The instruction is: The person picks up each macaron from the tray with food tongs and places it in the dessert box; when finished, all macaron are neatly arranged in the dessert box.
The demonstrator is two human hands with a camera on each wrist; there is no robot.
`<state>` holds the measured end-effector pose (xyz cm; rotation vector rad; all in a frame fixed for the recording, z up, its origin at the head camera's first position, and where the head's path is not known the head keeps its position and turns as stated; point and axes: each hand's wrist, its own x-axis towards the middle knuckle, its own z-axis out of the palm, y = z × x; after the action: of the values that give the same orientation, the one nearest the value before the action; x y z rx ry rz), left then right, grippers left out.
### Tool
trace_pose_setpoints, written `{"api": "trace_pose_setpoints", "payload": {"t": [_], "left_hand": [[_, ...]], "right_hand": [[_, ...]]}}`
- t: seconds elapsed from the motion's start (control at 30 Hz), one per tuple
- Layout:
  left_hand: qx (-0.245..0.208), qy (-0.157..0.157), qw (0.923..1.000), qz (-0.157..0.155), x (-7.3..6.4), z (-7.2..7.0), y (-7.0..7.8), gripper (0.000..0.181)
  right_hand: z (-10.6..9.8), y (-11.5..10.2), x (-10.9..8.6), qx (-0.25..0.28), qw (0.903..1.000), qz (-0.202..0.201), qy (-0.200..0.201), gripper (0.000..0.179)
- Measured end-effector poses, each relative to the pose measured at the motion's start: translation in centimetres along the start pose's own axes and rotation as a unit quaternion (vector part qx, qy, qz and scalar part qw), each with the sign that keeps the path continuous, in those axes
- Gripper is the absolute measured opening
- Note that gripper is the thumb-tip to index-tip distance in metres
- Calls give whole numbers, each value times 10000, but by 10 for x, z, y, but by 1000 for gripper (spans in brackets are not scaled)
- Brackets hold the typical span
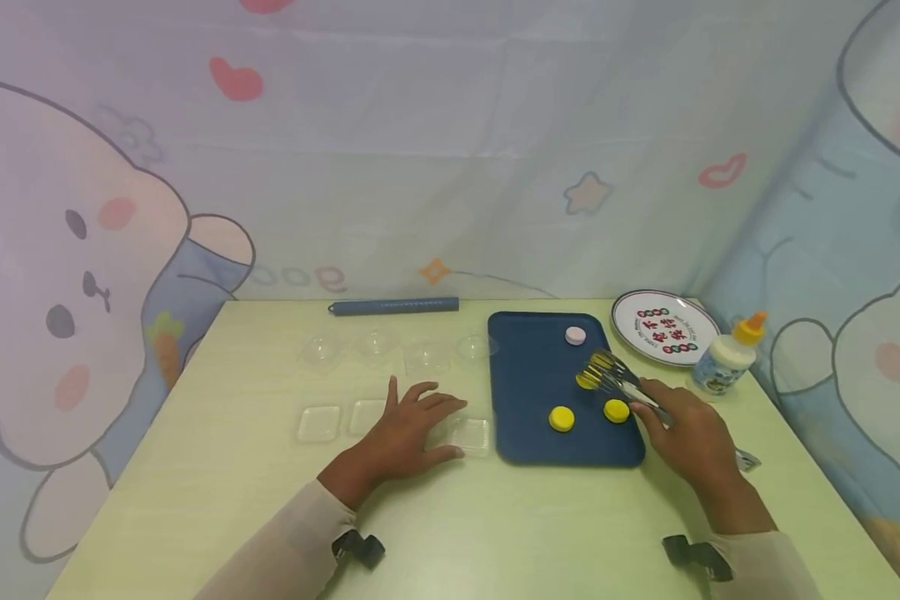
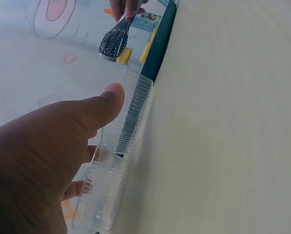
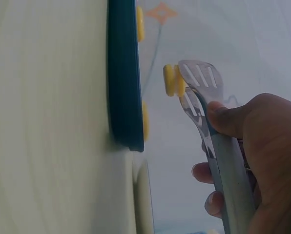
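My right hand grips metal serving tongs with slotted heads. At their tips is a yellow macaron, held above the dark blue tray. Two more yellow macarons, one near the middle and one at the right, lie on the tray, with a pale pink macaron farther back. My left hand spreads its fingers around a clear plastic box base left of the tray; whether they touch it cannot be told. Two similar bases sit farther left.
Several clear domed lids stand in a row behind the bases. A long blue box lies along the back edge. Right of the tray are a printed white plate and a glue-like bottle with an orange tip.
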<state>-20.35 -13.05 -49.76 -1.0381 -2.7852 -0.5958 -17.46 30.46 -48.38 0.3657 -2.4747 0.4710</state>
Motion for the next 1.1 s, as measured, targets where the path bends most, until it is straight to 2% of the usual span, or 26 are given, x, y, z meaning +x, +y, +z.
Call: {"api": "trace_pose_setpoints", "payload": {"t": [0.13,0.23,0.43,0.83,1.1], "left_hand": [[0,32,10000,44,1,2,-1,66],[-38,21,10000,78,2,3,-1,67],[-82,-49,10000,-25,0,2,1,66],[-111,-62,9999,-55,0,-2,2,68],[-28,-84,9999,-105,0,-1,0,68]], "right_hand": [[-1,-10,3,-61,9999,-46,-127,46],[0,-17,3,-27,9997,-221,-98,47],[7,-31,3,222,9975,-673,29,50],[18,-55,13,634,9901,-1249,-99,51],[28,-70,16,772,9864,-1430,-238,48]]}}
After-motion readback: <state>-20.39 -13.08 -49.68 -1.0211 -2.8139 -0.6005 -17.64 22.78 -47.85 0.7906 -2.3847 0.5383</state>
